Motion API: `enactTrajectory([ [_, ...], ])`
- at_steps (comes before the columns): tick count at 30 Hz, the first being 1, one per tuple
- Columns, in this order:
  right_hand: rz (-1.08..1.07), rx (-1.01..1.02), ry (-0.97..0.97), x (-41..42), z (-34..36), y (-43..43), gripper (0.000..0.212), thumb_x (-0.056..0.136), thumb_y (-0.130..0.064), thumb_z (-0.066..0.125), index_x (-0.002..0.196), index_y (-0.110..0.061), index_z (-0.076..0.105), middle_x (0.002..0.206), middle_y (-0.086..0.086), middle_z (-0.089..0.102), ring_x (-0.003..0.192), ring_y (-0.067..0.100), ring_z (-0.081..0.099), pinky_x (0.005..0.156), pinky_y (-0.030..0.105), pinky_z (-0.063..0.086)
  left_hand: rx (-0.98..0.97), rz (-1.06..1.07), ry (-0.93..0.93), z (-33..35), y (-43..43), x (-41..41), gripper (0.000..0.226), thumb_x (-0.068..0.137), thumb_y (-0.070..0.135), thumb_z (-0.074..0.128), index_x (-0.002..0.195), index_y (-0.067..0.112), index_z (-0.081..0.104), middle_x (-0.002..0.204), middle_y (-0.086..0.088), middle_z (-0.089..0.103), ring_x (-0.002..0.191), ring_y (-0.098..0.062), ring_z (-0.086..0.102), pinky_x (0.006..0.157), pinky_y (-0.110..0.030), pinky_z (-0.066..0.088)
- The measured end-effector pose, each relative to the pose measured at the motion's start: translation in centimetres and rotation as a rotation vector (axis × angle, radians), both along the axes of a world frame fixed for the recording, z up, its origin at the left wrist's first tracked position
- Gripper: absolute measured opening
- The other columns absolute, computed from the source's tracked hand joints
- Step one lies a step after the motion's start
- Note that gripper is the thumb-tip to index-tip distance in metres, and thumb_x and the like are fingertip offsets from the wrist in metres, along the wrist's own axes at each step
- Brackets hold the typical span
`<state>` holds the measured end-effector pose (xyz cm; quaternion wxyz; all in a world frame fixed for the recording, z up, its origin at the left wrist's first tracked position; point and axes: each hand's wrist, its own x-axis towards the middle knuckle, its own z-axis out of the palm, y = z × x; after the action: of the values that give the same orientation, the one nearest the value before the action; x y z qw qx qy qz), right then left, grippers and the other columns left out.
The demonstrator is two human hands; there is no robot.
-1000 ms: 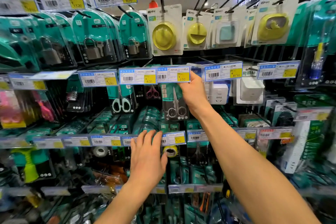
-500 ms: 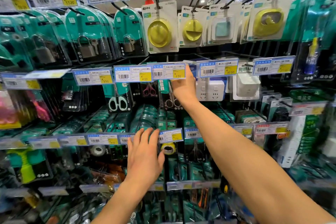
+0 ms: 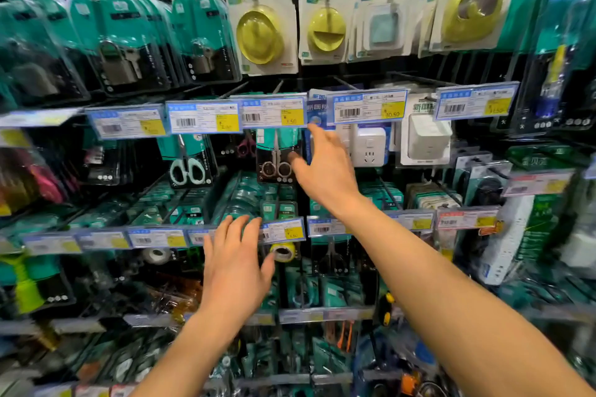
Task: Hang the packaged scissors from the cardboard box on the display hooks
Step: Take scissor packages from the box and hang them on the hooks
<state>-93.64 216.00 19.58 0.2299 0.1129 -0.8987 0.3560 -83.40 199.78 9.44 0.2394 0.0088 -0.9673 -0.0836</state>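
Packaged scissors [image 3: 276, 156] hang at 12 o'clock under a price tag [image 3: 274, 111]. I see the right hand [image 3: 325, 167] at their 3 o'clock, grip loose and empty, thumb possibly touching. Left hand [image 3: 235, 267] at 6 o'clock, grip splayed, empty.

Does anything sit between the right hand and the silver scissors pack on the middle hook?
Nothing visible does. The open right hand is just right of the teal-and-black carded pack of silver scissors, thumb at its right edge. The blue-framed price tag hangs above the pack, not between them.
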Motion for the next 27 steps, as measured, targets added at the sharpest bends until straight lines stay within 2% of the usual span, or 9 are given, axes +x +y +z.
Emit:
enactTrajectory([
  [4, 0.014, 0.360, 0.002, 4.3, -1.7, 2.1, 0.054, 0.092, -0.050, 0.057, 0.139, -0.024, 0.051, 0.138, 0.007, 0.048, 0.130, 0.032, 0.039, 0.107, 0.047, 0.038, 0.003, -0.027, -0.001, 2.0, 1.0, 0.3, 0.065, 0.089, 0.046, 0.064, 0.145, 0.017, 0.045, 0.147, -0.004, 0.047, 0.143, -0.029, 0.033, 0.117, -0.054, 0.030],
  [7, 0.054, 0.461, 0.051, 7.4, -3.6, 3.7, 0.052, 0.091, -0.047, 0.059, 0.137, -0.022, 0.055, 0.141, 0.009, 0.047, 0.135, 0.033, 0.036, 0.112, 0.054, 0.032, -0.008, -0.089, 0.036, 2.9, 2.5, 1.0, 0.061, 0.088, 0.040, 0.068, 0.140, 0.013, 0.051, 0.143, -0.009, 0.052, 0.140, -0.032, 0.036, 0.117, -0.052, 0.031],
  [11, 0.052, 0.533, 0.085, 11.2, -8.4, 6.7, 0.049, 0.086, -0.042, 0.067, 0.127, -0.017, 0.061, 0.134, 0.013, 0.053, 0.132, 0.037, 0.039, 0.107, 0.055, 0.037, -0.020, -0.229, 0.087, 1.1, 5.4, 2.8, 0.050, 0.089, 0.035, 0.065, 0.129, 0.006, 0.058, 0.129, -0.014, 0.058, 0.128, -0.036, 0.046, 0.112, -0.050, 0.036],
  [13, 0.024, 0.566, 0.023, 13.2, -11.6, 9.1, 0.052, 0.084, -0.039, 0.068, 0.129, -0.015, 0.061, 0.134, 0.015, 0.053, 0.131, 0.038, 0.041, 0.103, 0.056, 0.039, -0.015, -0.306, 0.058, -1.3, 7.4, 4.0, 0.049, 0.086, 0.031, 0.072, 0.126, 0.005, 0.059, 0.124, -0.016, 0.060, 0.122, -0.038, 0.050, 0.109, -0.053, 0.039],
  [16, -0.037, 0.639, -0.174, 16.6, -15.7, 13.0, 0.052, 0.088, -0.037, 0.064, 0.133, -0.013, 0.055, 0.140, 0.018, 0.048, 0.131, 0.039, 0.038, 0.102, 0.058, 0.039, -0.049, -0.411, -0.085, -6.1, 10.6, 5.6, 0.053, 0.077, 0.027, 0.082, 0.120, 0.003, 0.063, 0.118, -0.018, 0.063, 0.114, -0.041, 0.054, 0.101, -0.055, 0.045],
  [19, -0.120, 0.718, -0.394, 20.6, -18.8, 17.5, 0.051, 0.094, -0.039, 0.058, 0.138, -0.014, 0.048, 0.139, 0.018, 0.044, 0.129, 0.039, 0.036, 0.104, 0.056, 0.036, -0.127, -0.517, -0.256, -10.7, 14.5, 7.2, 0.054, 0.072, 0.037, 0.079, 0.114, 0.005, 0.067, 0.110, -0.018, 0.065, 0.104, -0.043, 0.060, 0.088, -0.053, 0.053],
  [22, -0.228, 0.710, -0.548, 24.9, -20.7, 22.0, 0.047, 0.094, -0.037, 0.057, 0.134, -0.015, 0.048, 0.131, 0.016, 0.047, 0.126, 0.037, 0.039, 0.100, 0.053, 0.036, -0.169, -0.643, -0.386, -14.0, 18.5, 8.7, 0.055, 0.068, 0.044, 0.070, 0.110, 0.008, 0.069, 0.103, -0.016, 0.067, 0.097, -0.042, 0.063, 0.086, -0.051, 0.055],
  [24, -0.290, 0.692, -0.602, 27.0, -21.5, 24.7, 0.047, 0.092, -0.036, 0.058, 0.133, -0.015, 0.048, 0.130, 0.015, 0.048, 0.125, 0.036, 0.040, 0.100, 0.052, 0.038, -0.201, -0.709, -0.396, -13.9, 21.3, 10.0, 0.055, 0.073, 0.047, 0.068, 0.113, 0.010, 0.067, 0.108, -0.013, 0.065, 0.104, -0.041, 0.061, 0.091, -0.051, 0.052],
  [27, -0.363, 0.660, -0.621, 29.4, -21.9, 28.7, 0.045, 0.092, -0.035, 0.057, 0.133, -0.016, 0.050, 0.131, 0.014, 0.050, 0.125, 0.036, 0.042, 0.099, 0.051, 0.041, -0.246, -0.764, -0.440, -12.8, 25.9, 11.9, 0.058, 0.086, 0.054, 0.062, 0.132, 0.020, 0.055, 0.130, -0.003, 0.056, 0.127, -0.029, 0.047, 0.107, -0.041, 0.040],
])
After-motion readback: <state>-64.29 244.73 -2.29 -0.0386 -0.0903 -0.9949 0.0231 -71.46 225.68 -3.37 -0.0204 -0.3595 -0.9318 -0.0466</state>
